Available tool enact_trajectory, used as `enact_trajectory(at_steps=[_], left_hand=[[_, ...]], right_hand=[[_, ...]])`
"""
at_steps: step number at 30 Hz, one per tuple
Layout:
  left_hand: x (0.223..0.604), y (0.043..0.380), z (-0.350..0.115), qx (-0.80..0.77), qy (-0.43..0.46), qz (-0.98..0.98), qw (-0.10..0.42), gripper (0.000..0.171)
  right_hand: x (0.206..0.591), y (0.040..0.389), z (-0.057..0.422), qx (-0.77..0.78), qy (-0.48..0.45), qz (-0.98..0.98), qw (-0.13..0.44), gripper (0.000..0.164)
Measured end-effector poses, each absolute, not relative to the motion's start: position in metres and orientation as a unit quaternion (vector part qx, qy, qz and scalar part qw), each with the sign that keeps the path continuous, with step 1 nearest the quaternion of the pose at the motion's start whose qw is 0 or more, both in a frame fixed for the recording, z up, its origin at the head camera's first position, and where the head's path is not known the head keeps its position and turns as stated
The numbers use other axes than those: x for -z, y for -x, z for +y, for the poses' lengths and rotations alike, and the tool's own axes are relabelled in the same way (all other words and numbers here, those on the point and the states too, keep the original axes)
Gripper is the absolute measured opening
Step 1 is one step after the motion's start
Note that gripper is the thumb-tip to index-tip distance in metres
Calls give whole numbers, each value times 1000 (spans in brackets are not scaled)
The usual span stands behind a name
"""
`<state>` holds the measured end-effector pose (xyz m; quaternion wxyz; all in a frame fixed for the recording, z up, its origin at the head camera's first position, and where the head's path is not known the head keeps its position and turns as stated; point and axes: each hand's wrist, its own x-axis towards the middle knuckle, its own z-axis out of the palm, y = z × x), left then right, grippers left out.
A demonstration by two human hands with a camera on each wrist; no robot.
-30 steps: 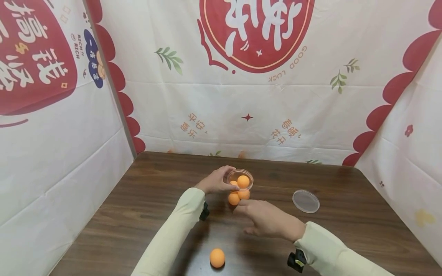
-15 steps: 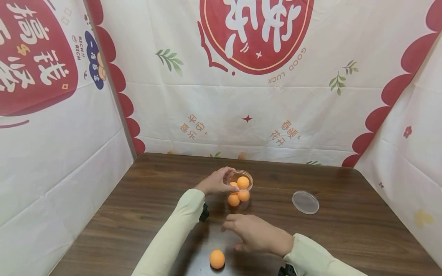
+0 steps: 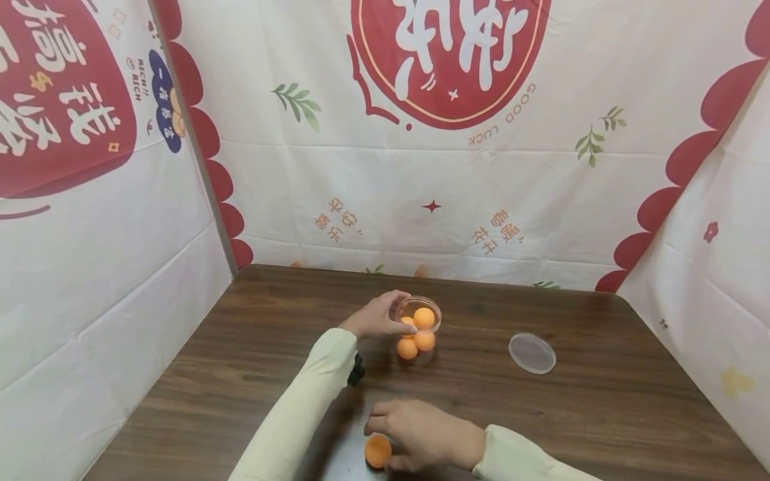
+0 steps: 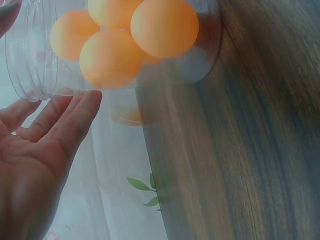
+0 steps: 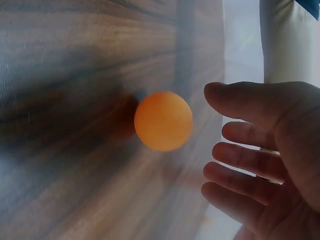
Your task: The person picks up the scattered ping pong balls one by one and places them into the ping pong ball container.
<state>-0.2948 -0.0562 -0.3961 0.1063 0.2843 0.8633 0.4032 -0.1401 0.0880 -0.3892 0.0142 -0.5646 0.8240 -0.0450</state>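
A clear plastic jar (image 3: 430,329) with several orange ping-pong balls (image 4: 111,59) in it stands on the table, its mouth uncovered. My left hand (image 3: 377,316) holds it near the threaded neck, thumb on the near side and fingers round the far side. One loose ping-pong ball (image 5: 164,121) lies on the wood near the front. Over that ball hovers my right hand (image 3: 421,431), fingers apart and slightly bent. In the right wrist view a gap shows between its fingertips (image 5: 216,93) and the ball.
A clear round lid (image 3: 532,353) lies flat on the dark wooden table (image 3: 259,374), right of the jar. White printed cloth (image 3: 373,174) hangs behind the table and along both sides.
My right hand has come away from the jar, moving toward the front and left to the loose ball. My left hand and the jar have stayed in place.
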Motion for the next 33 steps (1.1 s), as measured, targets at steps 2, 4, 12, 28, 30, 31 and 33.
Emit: enact_trajectory(at_steps=[2,4,12,28,30,31,33], left_hand=[[395,294,-56,-405,-287,861,108,73],[395,294,-56,-403,-289,861,108,73],[396,297,-57,-406,-290,860,111,73],[394,296,-57,-411,-286,858,115,73],[395,296,-57,-408,-287,860,113,73],[395,296,-57,-409,-287,859,113,73],[395,296,-57,-408,-286,859,113,73]], right_hand=[[393,139,85,45,570,820,13,34],[396,139,83,46,573,818,17,34],[404,138,77,51,586,808,36,31],[416,139,77,73,587,805,41,17],[416,139,77,71,587,806,40,17],[416,139,77,71,586,806,39,16],[416,139,78,69,585,807,37,15]])
